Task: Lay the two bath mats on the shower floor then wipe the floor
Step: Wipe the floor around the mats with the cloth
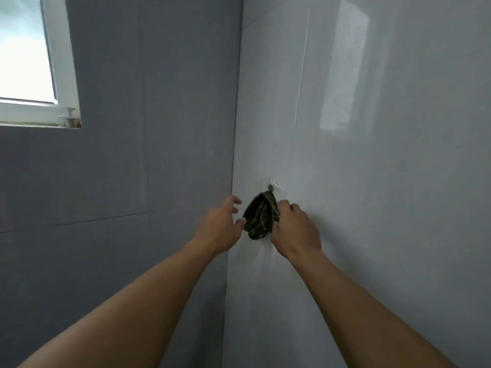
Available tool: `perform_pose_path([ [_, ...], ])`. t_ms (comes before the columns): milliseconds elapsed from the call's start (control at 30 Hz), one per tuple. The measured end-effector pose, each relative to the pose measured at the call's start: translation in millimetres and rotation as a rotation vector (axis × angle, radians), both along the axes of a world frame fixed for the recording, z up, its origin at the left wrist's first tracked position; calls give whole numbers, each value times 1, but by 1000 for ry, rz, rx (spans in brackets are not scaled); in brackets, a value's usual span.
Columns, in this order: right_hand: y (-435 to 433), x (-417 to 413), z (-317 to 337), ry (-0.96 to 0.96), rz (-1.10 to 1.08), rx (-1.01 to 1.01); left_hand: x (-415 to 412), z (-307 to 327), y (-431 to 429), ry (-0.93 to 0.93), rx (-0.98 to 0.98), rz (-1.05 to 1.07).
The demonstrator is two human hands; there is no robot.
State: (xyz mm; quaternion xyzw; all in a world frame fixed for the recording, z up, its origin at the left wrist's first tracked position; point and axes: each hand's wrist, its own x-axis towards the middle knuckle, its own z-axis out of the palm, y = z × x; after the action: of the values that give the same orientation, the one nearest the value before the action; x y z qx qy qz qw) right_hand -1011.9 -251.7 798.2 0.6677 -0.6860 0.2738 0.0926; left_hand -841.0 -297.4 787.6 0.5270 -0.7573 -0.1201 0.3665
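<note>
The dark green cloth (261, 219) hangs from a wall hook (270, 187) on the white tiled wall (385, 181), just beside the room corner. It lies between both hands. The right hand (295, 227) grips its right edge with curled fingers. The left hand (220, 224) is spread and relaxed, its thumb at the cloth's left edge.

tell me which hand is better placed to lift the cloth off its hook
Right. The right hand has its grip on the dark cloth at its edge, just below the hook; the left hand is open beside it, gripping nothing.
</note>
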Motion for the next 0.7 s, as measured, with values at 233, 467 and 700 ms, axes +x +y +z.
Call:
perform_pose_path([
  [233,-47,-6,-9,117,-34,-90,-35,-8,-80,17,24,19],
  [467,-76,-12,-15,269,-46,-82,-46,-22,-120,-9,133,88],
  [700,-78,-11,0,273,-66,-132,-29,-7,-108,52,54,97],
])
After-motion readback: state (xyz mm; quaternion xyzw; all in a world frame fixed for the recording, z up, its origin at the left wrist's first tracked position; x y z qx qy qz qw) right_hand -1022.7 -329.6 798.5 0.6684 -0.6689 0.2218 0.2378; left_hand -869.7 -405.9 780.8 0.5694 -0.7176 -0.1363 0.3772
